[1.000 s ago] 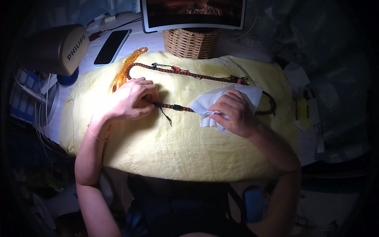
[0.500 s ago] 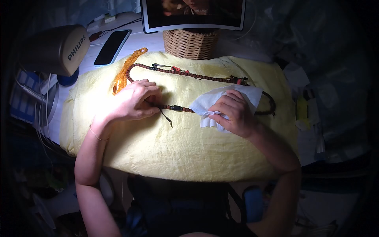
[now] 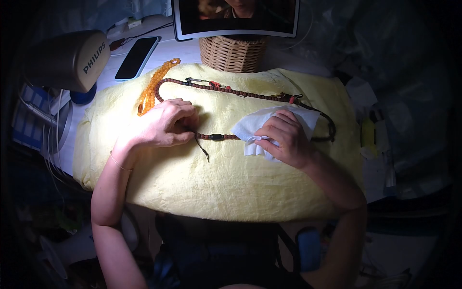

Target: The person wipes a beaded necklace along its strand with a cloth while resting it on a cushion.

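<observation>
A long strand of dark reddish-brown beads (image 3: 257, 96) lies in a loop, with a black barrel bead (image 3: 217, 137) on its near side. My left hand (image 3: 166, 125) is closed on the near side of this strand, thumb and fingers pinched together. A thin dark cord end (image 3: 203, 150) dangles beside the thumb. My right hand (image 3: 286, 137) grips a white cloth (image 3: 250, 123), which covers part of the strand; the beads beneath it are hidden. Orange-yellow beads (image 3: 156, 79) lie bunched just beyond my left hand.
Pale yellow fabric (image 3: 216, 188) covers the work surface. A Philips lamp head (image 3: 72, 60) overhangs the left, near a phone (image 3: 138, 58). At the back, a wicker basket (image 3: 233, 54) stands below a lit screen (image 3: 236, 19). Papers (image 3: 380, 164) and a yellow item (image 3: 368, 132) sit right.
The near stretch of beads, with the black barrel bead, has shifted slightly toward me and straightened. The loop's right end has also moved a little. Both hands stay nearly in place.
</observation>
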Tool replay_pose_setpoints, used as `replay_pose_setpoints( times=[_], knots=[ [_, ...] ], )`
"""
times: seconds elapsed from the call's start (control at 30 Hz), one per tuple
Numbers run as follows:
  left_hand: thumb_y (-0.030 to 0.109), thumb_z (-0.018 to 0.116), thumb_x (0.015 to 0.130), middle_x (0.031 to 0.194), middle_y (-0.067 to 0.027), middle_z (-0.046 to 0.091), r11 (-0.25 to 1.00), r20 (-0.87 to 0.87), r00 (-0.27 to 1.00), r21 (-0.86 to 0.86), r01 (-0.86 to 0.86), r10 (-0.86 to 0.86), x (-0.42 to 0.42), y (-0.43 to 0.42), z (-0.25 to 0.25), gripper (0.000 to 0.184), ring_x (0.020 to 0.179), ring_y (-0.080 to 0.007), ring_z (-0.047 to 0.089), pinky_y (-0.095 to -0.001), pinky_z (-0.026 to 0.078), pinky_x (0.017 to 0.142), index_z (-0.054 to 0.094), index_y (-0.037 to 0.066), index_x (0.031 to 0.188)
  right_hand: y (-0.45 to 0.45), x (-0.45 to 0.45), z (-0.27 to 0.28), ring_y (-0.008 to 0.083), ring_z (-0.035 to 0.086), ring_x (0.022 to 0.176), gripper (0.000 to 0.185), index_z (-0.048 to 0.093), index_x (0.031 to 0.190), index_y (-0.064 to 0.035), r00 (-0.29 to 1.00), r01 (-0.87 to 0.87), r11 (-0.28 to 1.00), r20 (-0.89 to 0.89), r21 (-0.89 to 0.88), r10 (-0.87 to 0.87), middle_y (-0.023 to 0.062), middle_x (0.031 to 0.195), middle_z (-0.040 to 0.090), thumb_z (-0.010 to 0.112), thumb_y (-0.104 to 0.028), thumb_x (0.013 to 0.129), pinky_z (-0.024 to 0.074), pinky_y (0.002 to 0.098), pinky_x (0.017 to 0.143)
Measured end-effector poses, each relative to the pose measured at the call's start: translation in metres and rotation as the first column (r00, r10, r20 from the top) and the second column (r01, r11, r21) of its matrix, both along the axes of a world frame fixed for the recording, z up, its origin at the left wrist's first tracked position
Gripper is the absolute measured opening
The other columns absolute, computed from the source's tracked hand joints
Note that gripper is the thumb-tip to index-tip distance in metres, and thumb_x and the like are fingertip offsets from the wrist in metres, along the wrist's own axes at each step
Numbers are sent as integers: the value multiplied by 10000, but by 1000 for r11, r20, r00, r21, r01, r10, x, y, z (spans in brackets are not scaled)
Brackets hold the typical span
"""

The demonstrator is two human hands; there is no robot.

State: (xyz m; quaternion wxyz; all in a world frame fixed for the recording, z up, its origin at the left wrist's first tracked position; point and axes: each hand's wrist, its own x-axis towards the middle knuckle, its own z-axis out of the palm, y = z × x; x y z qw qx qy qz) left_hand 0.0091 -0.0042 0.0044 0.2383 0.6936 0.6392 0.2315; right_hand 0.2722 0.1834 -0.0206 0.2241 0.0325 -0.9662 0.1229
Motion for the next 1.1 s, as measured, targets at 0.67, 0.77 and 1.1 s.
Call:
replay_pose_setpoints(
  times=[0.67, 0.77, 1.1],
  knots=[
    [93, 598, 632, 838, -128, 549, 998, -11, 1000, -55, 24, -25, 0, -2, 3, 221, 853, -300, 565, -384, 481, 779, 594, -4, 830, 0, -2, -3, 245, 598, 831, 182, 655, 838, -106, 1000, 0, 1000, -29, 8, 0, 44, 819, 600, 783, -166, 724, 447, 413, 903],
    [100, 599, 629, 841, -130, 546, 998, -48, 998, 19, 52, -51, -3, -1, -3, 225, 860, -305, 560, -386, 479, 776, 587, -6, 827, 0, -2, -3, 247, 596, 828, 185, 655, 832, -105, 999, -4, 1000, -32, -7, 4, 45, 813, 596, 786, -159, 713, 447, 408, 896],
    [121, 646, 644, 858, -130, 561, 997, -27, 998, 36, 61, -60, 0, -1, -3, 233, 876, -299, 567, -385, 477, 803, 603, 3, 840, -1, -2, 0, 244, 600, 815, 171, 659, 823, -96, 1000, -2, 1000, -32, -8, 2, 44, 813, 605, 783, -158, 724, 447, 398, 889]
  ],
)
